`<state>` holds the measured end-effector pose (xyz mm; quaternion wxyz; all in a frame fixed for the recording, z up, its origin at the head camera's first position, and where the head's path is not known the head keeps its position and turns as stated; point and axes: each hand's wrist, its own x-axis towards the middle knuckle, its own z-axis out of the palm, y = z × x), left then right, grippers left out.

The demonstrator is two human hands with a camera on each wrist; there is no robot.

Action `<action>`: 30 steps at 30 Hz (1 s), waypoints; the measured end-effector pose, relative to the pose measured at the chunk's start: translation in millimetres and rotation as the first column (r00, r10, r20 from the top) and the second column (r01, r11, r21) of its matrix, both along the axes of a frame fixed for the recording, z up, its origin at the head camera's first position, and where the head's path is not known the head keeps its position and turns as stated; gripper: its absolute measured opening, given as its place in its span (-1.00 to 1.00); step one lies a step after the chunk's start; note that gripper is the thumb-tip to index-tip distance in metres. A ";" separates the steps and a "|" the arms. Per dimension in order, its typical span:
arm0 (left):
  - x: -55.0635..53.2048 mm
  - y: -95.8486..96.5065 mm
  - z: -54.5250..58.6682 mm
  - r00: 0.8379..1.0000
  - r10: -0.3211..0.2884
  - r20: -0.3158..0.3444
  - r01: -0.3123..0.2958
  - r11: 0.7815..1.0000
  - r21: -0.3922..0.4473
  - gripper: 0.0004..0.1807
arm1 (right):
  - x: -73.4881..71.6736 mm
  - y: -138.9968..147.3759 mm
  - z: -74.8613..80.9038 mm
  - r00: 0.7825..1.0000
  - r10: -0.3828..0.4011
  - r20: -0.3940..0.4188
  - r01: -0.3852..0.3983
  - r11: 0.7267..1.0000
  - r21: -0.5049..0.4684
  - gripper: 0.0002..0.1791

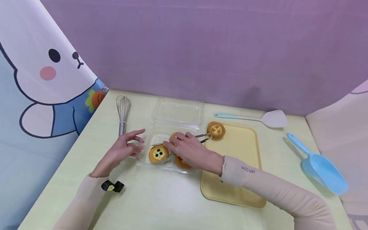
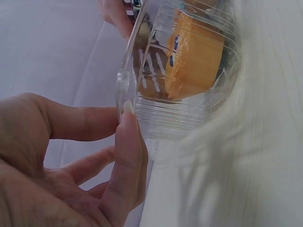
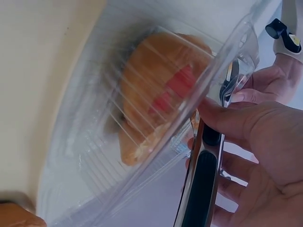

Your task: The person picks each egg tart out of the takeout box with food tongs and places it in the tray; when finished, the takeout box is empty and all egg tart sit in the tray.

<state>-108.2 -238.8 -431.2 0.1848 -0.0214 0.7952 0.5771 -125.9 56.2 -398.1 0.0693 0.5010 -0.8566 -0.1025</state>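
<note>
My right hand [image 1: 187,148] grips metal tongs [image 3: 201,189] with dark handle inlays. Their arms reach to both sides of a round tart [image 1: 158,153] topped with blueberries, inside a clear plastic container [image 1: 146,164]. Partly under the same hand lies a tart with red fruit [image 3: 165,75], and another tart [image 1: 173,136] shows behind the fingers. At the container's left side is my left hand [image 1: 122,150], its fingers loosely spread, fingertips right at the rim in the left wrist view. The slotted tong end [image 2: 152,71] shows through the plastic there, beside the blueberry tart.
The container's lid [image 1: 178,111] lies folded back behind it. A yellow tray [image 1: 233,179] stands to the right, with one tart [image 1: 216,130] at its far left corner. Around them lie a whisk [image 1: 123,111], a white spatula [image 1: 274,119] and a blue scoop [image 1: 323,171].
</note>
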 end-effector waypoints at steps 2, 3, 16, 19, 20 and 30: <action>-0.1 0.2 -0.2 1.000 0.001 0.001 -0.001 1.000 0.000 -0.14 | 0.5 0.9 -1.3 1.000 -0.001 -0.010 0.001 1.000 -0.006 -0.35; -0.1 0.3 -0.3 1.000 0.001 0.001 -0.001 1.000 0.000 -0.14 | 0.7 1.5 -2.1 1.000 -0.002 -0.014 0.002 1.000 -0.007 -0.34; -0.1 0.5 0.8 1.000 0.002 0.002 -0.002 1.000 0.003 -0.13 | 2.9 19.3 2.9 0.998 -0.056 0.000 0.056 0.997 -0.054 -0.23; -0.6 0.3 0.7 1.000 0.005 0.004 -0.005 1.000 0.004 -0.13 | 3.5 27.6 4.4 0.998 -0.070 0.003 0.070 0.994 -0.081 -0.21; -0.7 0.3 0.7 1.000 0.005 0.005 -0.005 1.000 0.005 -0.13 | 3.9 30.6 4.8 0.997 -0.075 0.010 0.076 0.993 -0.091 -0.19; -0.1 0.9 1.3 1.000 0.000 -0.006 0.000 1.000 0.007 -0.14 | 10.7 65.9 11.8 0.990 -0.141 -0.008 0.137 0.974 -0.179 -0.17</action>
